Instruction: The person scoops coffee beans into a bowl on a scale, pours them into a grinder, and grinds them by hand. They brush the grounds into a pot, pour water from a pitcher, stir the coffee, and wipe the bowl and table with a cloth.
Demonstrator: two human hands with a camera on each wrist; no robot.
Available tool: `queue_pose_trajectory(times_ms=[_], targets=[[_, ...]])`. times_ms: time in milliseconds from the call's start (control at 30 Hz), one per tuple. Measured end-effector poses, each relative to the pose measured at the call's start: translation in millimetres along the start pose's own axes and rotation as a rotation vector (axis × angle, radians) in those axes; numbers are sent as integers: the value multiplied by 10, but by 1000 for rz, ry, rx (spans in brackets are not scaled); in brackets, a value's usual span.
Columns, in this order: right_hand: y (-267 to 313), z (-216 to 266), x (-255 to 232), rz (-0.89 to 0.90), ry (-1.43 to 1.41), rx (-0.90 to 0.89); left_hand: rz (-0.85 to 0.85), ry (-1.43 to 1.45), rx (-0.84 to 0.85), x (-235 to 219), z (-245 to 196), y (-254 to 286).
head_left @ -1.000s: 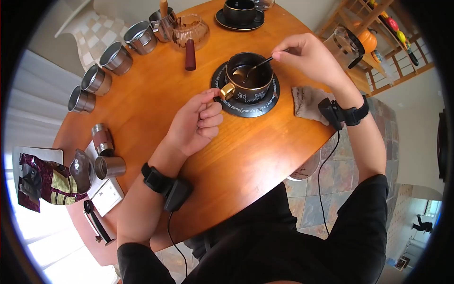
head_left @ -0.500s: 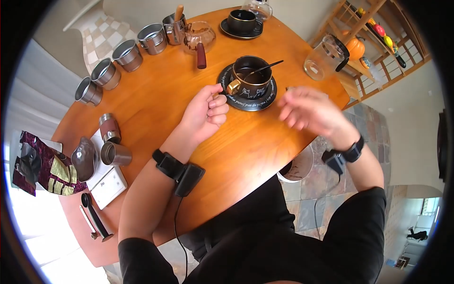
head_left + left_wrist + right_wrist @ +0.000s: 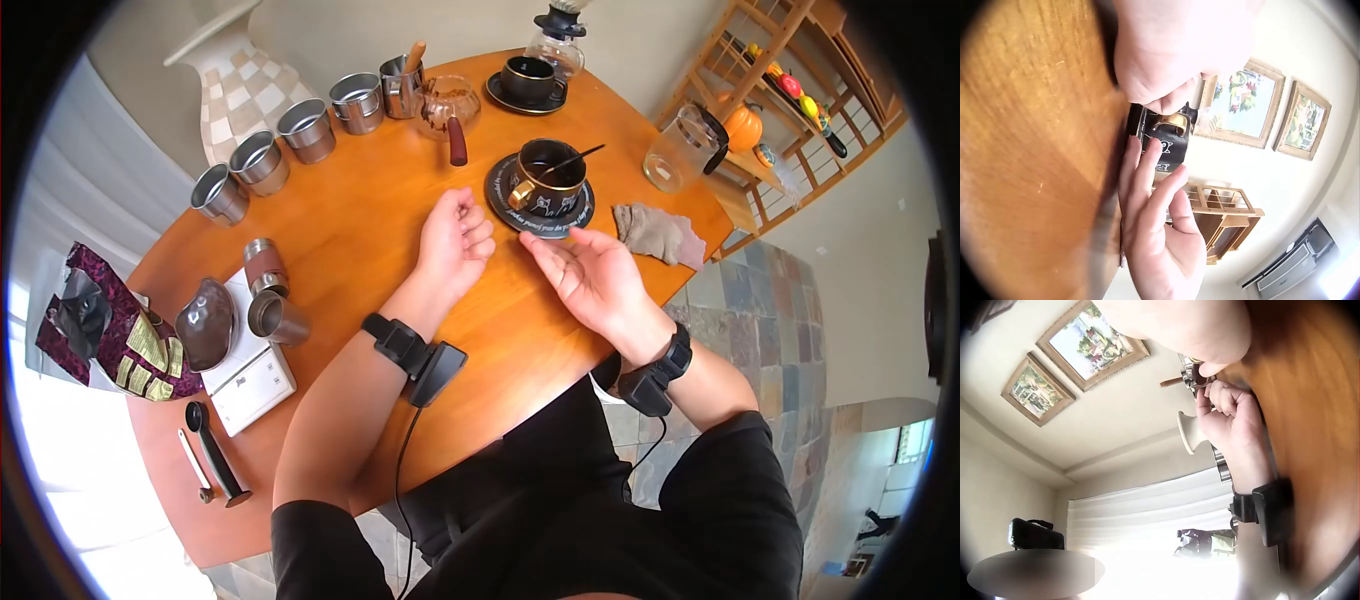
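The black cup [image 3: 556, 172] with a gold handle stands on a black saucer [image 3: 574, 222] with white lettering. A dark spoon [image 3: 584, 155] leans in it, its handle rising over the rim. My left hand [image 3: 455, 245] rests by the table, fingers loosely curled, holding nothing, left of the saucer and apart from it. My right hand [image 3: 592, 283] is palm up with fingers extended, its fingertips by the saucer's near edge; whether they touch it I cannot tell. In the left wrist view the right hand [image 3: 1161, 231] shows in front of the cup [image 3: 1169, 147].
Several steel cups [image 3: 306, 131] line the far left edge, near a glass pot with a red handle [image 3: 457, 142]. Another black cup [image 3: 528, 80] and a glass jug [image 3: 680, 150] stand behind. A cloth [image 3: 655, 234] lies right; a scale [image 3: 252, 390] and bag [image 3: 130, 330] left.
My right hand has let go of the spoon, which stays in the cup, and has moved down to the saucer's near side. My left hand has come away from the cup handle.
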State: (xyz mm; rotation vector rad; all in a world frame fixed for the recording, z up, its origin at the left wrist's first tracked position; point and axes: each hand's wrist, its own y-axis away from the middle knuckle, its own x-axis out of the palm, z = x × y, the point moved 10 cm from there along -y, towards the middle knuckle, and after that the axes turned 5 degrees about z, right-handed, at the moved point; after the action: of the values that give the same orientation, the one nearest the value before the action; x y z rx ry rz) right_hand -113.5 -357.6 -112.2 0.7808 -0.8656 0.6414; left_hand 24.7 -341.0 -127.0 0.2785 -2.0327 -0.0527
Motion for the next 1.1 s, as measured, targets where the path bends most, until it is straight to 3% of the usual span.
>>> queue_pose_trajectory(times_ms=[233, 400, 567, 800, 900, 933, 1000, 1100], targets=[[-315, 380, -106, 24, -44, -220, -6, -38, -27, 1, 41, -6], [-573, 537, -155, 42, -112, -214, -3, -31, -39, 13, 48, -10], [-680, 706, -183, -33, 16, -308, -3, -40, -56, 18, 64, -12], [-639, 746, -197, -43, 91, -298, -2, -36, -80, -20, 91, -39], [-370, 622, -128, -43, 299, -66, 3, -8, -82, -34, 89, -56], [-249, 708, -124, -57, 297, -70, 4, -3, -95, -27, 99, -54], [1, 934, 50, 156, 675, -118, -5, -50, -82, -29, 75, -51], [369, 1538, 144, 36, 1458, -521, 16, -30, -104, -30, 85, -65]])
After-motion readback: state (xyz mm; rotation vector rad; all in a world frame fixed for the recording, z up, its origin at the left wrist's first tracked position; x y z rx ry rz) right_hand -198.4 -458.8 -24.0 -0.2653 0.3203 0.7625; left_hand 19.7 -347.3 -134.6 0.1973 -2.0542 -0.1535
